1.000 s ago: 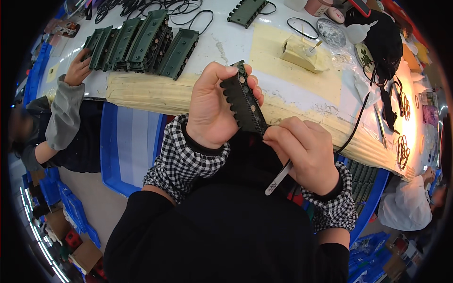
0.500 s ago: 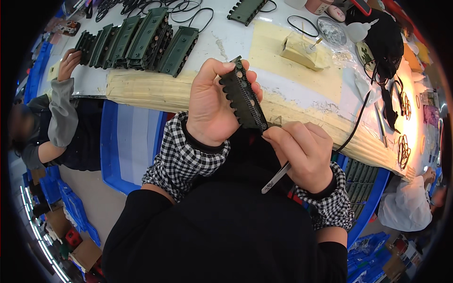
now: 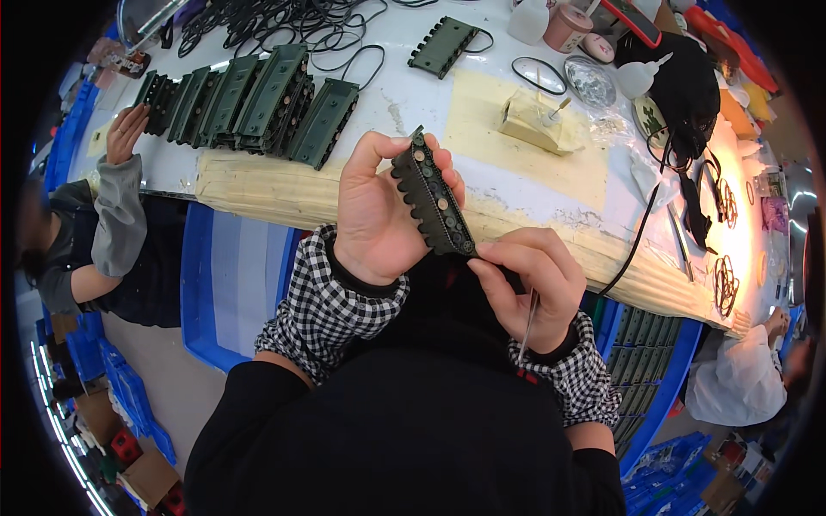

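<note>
My left hand [image 3: 374, 211] is closed around a dark green toy tank hull [image 3: 434, 202]. The hull is tilted, its row of round wheels and a black track facing up to the right. My right hand [image 3: 542, 279] holds metal tweezers [image 3: 528, 325] against the palm, their shank pointing down toward my sleeve. Thumb and forefinger of that hand come together at the hull's lower end, touching or almost touching it. Whether they pinch a bit of the track there, I cannot make out.
Several green hulls [image 3: 268, 99] stand in a row at the table's far left, near a co-worker's hand [image 3: 127, 133]. One more hull [image 3: 441, 47] lies farther back. Black bands [image 3: 258, 24], a yellowish block [image 3: 533, 125] and blue crates [image 3: 198, 292] surround me.
The tweezers have swung from pointing down-left to nearly upright under my right hand. Both hands and the hull have shifted slightly left in the view, and the hull has turned to show more wheels.
</note>
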Available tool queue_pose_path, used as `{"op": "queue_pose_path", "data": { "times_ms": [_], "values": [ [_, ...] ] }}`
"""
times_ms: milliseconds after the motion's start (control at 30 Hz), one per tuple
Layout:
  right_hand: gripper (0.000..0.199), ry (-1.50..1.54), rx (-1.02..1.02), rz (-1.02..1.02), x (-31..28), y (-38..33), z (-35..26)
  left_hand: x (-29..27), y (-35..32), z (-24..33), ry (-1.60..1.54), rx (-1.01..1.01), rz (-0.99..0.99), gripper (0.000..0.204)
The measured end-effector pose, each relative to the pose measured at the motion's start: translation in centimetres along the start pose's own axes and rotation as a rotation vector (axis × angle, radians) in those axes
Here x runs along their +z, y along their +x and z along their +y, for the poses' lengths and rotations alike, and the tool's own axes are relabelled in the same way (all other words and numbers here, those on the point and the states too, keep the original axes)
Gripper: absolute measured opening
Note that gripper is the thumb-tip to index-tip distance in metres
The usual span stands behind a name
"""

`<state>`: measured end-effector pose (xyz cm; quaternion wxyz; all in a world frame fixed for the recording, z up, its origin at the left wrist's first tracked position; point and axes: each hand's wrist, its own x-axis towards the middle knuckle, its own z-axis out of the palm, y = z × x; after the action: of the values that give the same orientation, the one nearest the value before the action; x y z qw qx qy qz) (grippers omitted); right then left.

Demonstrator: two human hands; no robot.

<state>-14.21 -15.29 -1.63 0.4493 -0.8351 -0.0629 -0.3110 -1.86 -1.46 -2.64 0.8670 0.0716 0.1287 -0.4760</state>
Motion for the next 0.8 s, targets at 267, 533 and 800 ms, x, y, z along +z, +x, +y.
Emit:
{"op": "queue_pose_path", "data": {
  "times_ms": [267, 533, 800],
  "values": [
    [0.026, -0.153, -0.035, 0.055, 0.8, 0.2, -0.1, 0.9, 0.0, -0.9, 0.161, 0.15, 0.059, 0.018],
    [0.03, -0.468, -0.268, 0.096, 0.1, -0.1, 1.3, 1.1, 0.5, -1.0, 0.135, 0.127, 0.002, 0.02],
    [0.03, -0.333, -0.164, 0.137, 0.1, 0.4, 0.6, 1.9, 0.5, -1.8, 0.217, 0.159, 0.003, 0.02]
  ]
}}
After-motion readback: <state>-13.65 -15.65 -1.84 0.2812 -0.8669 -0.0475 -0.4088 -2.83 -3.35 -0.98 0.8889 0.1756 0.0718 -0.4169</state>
